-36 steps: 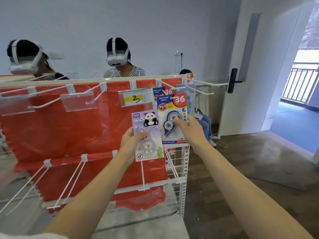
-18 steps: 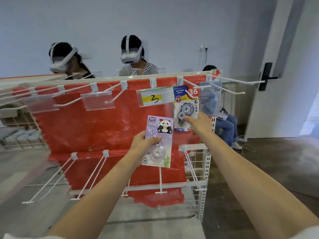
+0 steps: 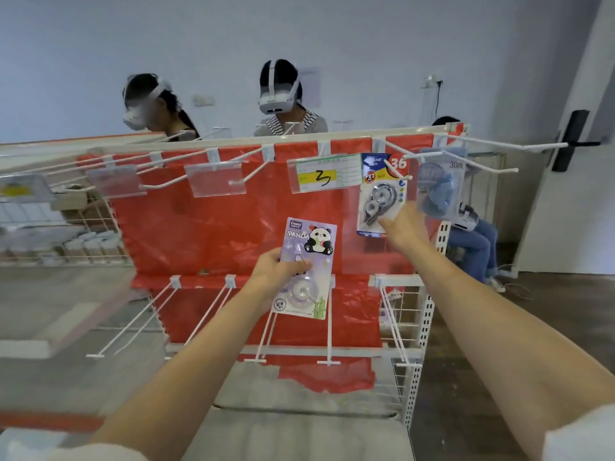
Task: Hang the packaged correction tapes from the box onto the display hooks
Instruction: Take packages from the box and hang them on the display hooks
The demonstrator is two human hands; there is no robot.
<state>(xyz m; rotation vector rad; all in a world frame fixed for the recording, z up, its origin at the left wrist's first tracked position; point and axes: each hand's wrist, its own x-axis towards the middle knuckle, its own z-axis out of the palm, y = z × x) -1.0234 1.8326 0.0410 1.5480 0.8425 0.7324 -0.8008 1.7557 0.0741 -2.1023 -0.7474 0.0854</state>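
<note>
- My left hand [image 3: 278, 271] grips the panda tape pack [image 3: 307, 267], below the price label [image 3: 327, 173].
- My right hand [image 3: 404, 226] pinches the blue tape pack [image 3: 381, 194] hanging right of that label.
- Red-backed rack [image 3: 216, 227]; grey wall [image 3: 199, 44] behind it.

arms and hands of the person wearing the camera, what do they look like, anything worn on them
Both forearms are bare. A white sleeve edge shows near each bottom corner, on the left arm and the right arm. The left hand and right hand have no gloves; I can make out no rings, watch or markings, though the picture is slightly blurred.
</note>
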